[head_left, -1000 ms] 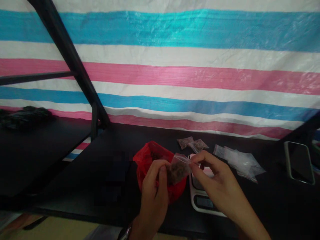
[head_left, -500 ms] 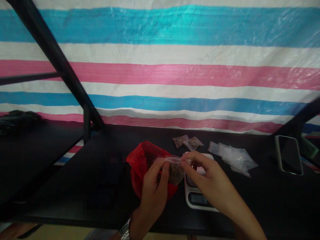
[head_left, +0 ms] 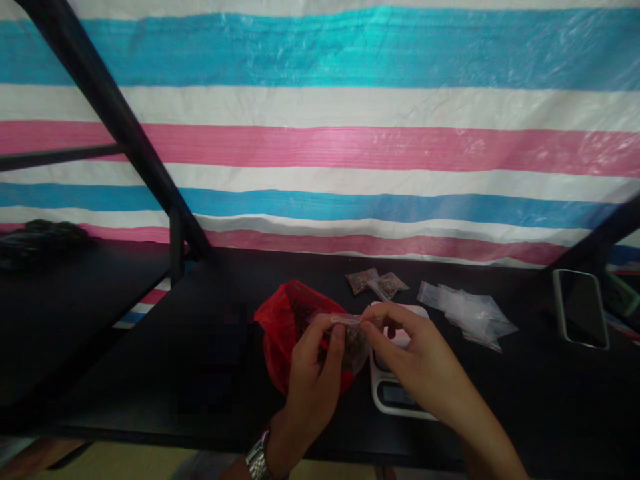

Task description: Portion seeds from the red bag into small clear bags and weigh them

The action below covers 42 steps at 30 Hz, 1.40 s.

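Note:
Between my hands hangs a small clear zip bag [head_left: 355, 348] with brownish bits inside. My left hand [head_left: 316, 363] pinches the left end of its top edge, and my right hand [head_left: 400, 337] pinches the right end. Behind and beneath the left hand stands an open red plastic bag [head_left: 275, 333] holding dark brown material. A white digital scale [head_left: 380, 400] lies under my right hand, which hides much of its pan. Two filled small bags, one [head_left: 361, 281] overlapping the other [head_left: 390, 285], rest beyond the scale.
Several flat clear bags [head_left: 475, 313] lie right of the scale on the black table [head_left: 215, 280]. A phone [head_left: 581, 310] is farther right. Striped sheeting [head_left: 350, 147] hangs behind, with a slanting black frame bar [head_left: 115, 107] at left. A dark bundle [head_left: 40, 241] sits far left.
Both hands keep hold of the zip bag's top edge. My left hand has shifted slightly right, closer to the right hand. The things on the table stay in place.

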Available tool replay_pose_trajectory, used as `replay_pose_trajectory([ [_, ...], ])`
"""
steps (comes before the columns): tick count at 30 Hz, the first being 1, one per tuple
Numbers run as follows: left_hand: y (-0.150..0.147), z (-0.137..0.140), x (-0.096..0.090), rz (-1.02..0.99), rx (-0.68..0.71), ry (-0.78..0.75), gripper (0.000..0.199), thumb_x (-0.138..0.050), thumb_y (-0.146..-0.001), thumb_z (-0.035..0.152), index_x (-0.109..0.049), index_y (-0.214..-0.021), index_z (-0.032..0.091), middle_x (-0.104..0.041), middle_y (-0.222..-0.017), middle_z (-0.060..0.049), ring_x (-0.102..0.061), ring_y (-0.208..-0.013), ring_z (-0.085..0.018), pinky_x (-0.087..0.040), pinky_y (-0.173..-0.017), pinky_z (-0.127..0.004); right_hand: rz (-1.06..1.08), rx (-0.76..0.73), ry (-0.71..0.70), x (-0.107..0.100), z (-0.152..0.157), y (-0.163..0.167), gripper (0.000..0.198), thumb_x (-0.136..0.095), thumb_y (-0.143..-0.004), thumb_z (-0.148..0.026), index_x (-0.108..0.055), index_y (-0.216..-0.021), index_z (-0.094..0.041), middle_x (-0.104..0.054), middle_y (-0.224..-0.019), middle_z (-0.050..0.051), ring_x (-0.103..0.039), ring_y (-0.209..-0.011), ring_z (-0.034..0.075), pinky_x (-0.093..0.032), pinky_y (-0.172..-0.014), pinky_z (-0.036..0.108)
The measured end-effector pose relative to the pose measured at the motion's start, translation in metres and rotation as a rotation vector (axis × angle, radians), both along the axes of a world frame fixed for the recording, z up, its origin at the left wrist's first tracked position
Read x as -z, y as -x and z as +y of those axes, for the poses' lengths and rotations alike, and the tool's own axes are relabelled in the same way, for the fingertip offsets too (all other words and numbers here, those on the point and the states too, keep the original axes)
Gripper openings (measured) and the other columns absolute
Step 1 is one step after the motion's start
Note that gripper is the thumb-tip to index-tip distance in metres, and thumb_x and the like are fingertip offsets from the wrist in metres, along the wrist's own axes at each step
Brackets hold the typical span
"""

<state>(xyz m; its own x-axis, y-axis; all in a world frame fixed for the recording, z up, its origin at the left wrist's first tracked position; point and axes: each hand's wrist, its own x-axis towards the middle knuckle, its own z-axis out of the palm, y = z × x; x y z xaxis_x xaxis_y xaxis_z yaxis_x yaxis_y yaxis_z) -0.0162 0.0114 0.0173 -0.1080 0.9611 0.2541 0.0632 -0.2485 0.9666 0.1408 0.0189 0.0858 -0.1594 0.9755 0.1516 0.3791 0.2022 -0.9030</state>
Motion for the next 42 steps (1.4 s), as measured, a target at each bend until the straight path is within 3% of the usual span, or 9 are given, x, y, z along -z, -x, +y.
replay_pose_trajectory([
  [6, 0.001, 0.0, 0.002, 0.0, -0.016, -0.007, 0.022, -0.064, -0.1, 0.039, -0.076, -0.091, 0.023, -0.077, -0.095, -0.003, -0.068, -0.086, -0.019, -0.053, -0.081, -0.026, -0.015, -0.007, -0.004, 0.004, 0.003, -0.005, 0.016, -0.065, -0.093, -0.033, -0.078, -0.089, -0.023, -0.074, -0.084, 0.002, -0.063, -0.076, 0.018, -0.047, -0.07, 0.029],
  [10, 0.001, 0.001, -0.001, -0.104, -0.064, 0.078, 0.029, -0.069, -0.095, 0.049, -0.075, -0.089, 0.022, -0.075, -0.084, -0.001, -0.068, -0.077, -0.018, -0.054, -0.071, -0.025, 0.019, -0.004, -0.003, 0.008, 0.002, -0.019, 0.016, -0.071, -0.091, -0.036, -0.079, -0.1, -0.026, -0.078, -0.097, 0.002, -0.066, -0.081, 0.018, -0.052, -0.073, 0.028],
  [13, 0.0, -0.001, -0.004, -0.155, -0.054, 0.146, 0.036, -0.072, -0.091, 0.056, -0.076, -0.086, 0.02, -0.073, -0.079, -0.001, -0.068, -0.072, -0.017, -0.054, -0.065, -0.024, 0.01, -0.056, 0.028, 0.008, 0.001, -0.023, 0.016, -0.071, -0.093, -0.039, -0.079, -0.097, -0.026, -0.077, -0.099, 0.002, -0.066, -0.082, 0.017, -0.052, -0.073, 0.027],
  [18, 0.001, -0.008, -0.002, -0.078, 0.008, 0.134, 0.029, -0.071, -0.094, 0.049, -0.079, -0.088, 0.022, -0.077, -0.087, -0.003, -0.07, -0.078, -0.018, -0.056, -0.072, -0.025, 0.015, -0.051, 0.044, 0.008, 0.001, -0.016, 0.018, -0.067, -0.096, -0.037, -0.077, -0.091, -0.023, -0.073, -0.086, 0.001, -0.064, -0.079, 0.017, -0.05, -0.072, 0.027],
  [22, 0.001, -0.01, 0.002, -0.067, 0.015, 0.093, 0.024, -0.068, -0.098, 0.044, -0.08, -0.106, 0.025, -0.079, -0.102, -0.005, -0.072, -0.091, -0.02, -0.057, -0.083, -0.028, 0.024, -0.01, 0.057, 0.008, 0.007, -0.031, 0.023, -0.066, -0.095, -0.041, -0.075, -0.086, -0.022, -0.072, -0.082, 0.001, -0.065, -0.076, 0.017, -0.049, -0.069, 0.027],
  [27, -0.001, -0.008, 0.002, 0.046, -0.053, -0.069, 0.023, -0.056, -0.106, 0.034, -0.075, -0.099, 0.023, -0.072, -0.094, -0.004, -0.067, -0.083, -0.016, -0.054, -0.08, -0.025, -0.032, 0.171, 0.12, 0.024, 0.02, -0.08, 0.032, -0.068, -0.088, -0.052, -0.073, -0.078, -0.022, -0.076, -0.077, 0.005, -0.068, -0.073, 0.023, -0.052, -0.068, 0.032],
  [30, -0.003, -0.006, 0.0, 0.111, -0.059, -0.215, 0.023, -0.053, -0.106, 0.026, -0.072, -0.094, 0.022, -0.069, -0.085, -0.001, -0.065, -0.076, -0.014, -0.053, -0.074, -0.023, -0.129, 0.238, 0.125, 0.04, 0.028, -0.098, 0.036, -0.069, -0.081, -0.054, -0.078, -0.089, -0.02, -0.08, -0.083, 0.008, -0.07, -0.073, 0.026, -0.053, -0.068, 0.036],
  [34, -0.004, -0.009, 0.0, 0.195, -0.063, -0.415, 0.02, -0.054, -0.103, 0.014, -0.069, -0.095, 0.022, -0.069, -0.084, 0.001, -0.066, -0.075, -0.011, -0.053, -0.071, -0.019, -0.252, 0.467, -0.006, 0.052, 0.036, -0.109, 0.049, -0.064, -0.078, -0.056, -0.081, -0.105, -0.018, -0.081, -0.097, 0.012, -0.062, -0.063, 0.022, -0.048, -0.063, 0.036],
  [42, 0.001, -0.046, 0.001, 0.538, 0.215, -0.766, 0.018, -0.048, -0.105, 0.014, -0.063, -0.112, 0.021, -0.077, -0.082, -0.004, -0.072, -0.073, -0.017, -0.059, -0.072, -0.028, -0.198, 0.69, -0.037, 0.055, 0.037, -0.128, 0.053, -0.058, -0.077, -0.056, -0.082, -0.101, -0.015, -0.08, -0.089, 0.014, -0.062, -0.062, 0.023, -0.046, -0.061, 0.035],
])
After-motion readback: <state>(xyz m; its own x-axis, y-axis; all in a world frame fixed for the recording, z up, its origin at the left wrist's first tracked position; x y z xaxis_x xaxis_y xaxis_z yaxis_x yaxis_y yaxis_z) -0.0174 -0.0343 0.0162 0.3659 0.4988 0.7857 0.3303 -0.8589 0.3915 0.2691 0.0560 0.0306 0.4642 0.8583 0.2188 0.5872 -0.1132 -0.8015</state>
